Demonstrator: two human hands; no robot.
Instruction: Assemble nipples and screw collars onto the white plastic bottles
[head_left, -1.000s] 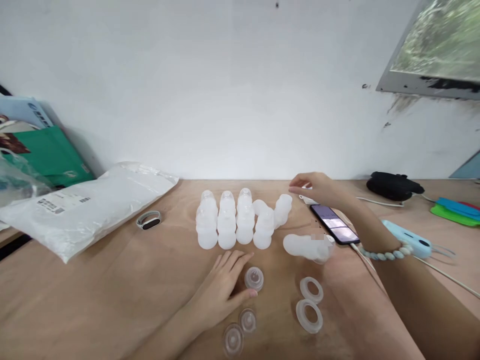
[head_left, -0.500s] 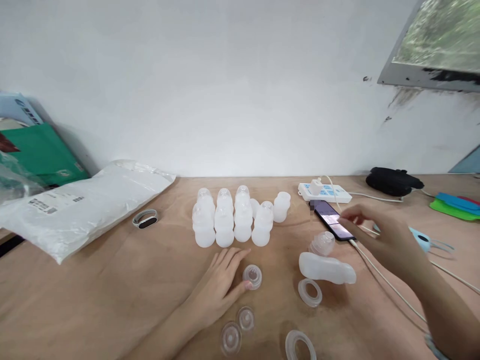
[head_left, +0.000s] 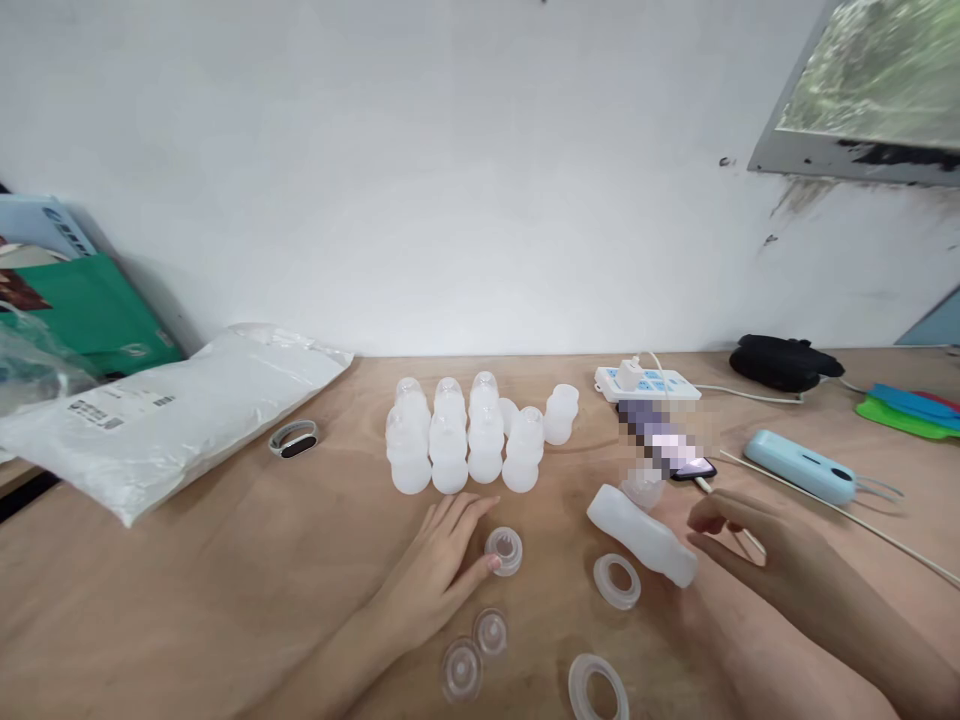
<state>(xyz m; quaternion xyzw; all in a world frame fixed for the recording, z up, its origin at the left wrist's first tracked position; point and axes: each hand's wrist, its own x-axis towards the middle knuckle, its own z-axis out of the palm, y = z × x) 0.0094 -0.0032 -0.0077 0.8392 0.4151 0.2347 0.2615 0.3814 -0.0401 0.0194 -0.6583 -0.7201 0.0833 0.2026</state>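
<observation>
My left hand [head_left: 446, 565] lies flat on the table with its fingers spread. Its thumb tip touches a small clear ring-shaped cap [head_left: 505, 550]. Close by the wrist are two clear domed pieces, a larger one [head_left: 461, 670] and a smaller one [head_left: 492, 632]. Over on the right, my right hand [head_left: 742, 535] hangs with thumb and fingers apart and nothing between them. Just left of its fingertips, a frosted white baby bottle [head_left: 641, 535] lies on its side at a slant. A translucent ring [head_left: 598, 658] and another translucent ring [head_left: 631, 590] lie flat in front of the bottle.
Several frosted bottles [head_left: 448, 465] with clear caps stand in rows at the centre. A phone [head_left: 686, 455], a power strip [head_left: 675, 384], a blue device [head_left: 799, 465] and cables occupy the right. A wristband [head_left: 294, 440] and a white plastic parcel [head_left: 180, 400] lie left.
My right hand has moved from beside the phone toward me and down. The lying bottle has turned, its right end now nearer me. My left hand stays put.
</observation>
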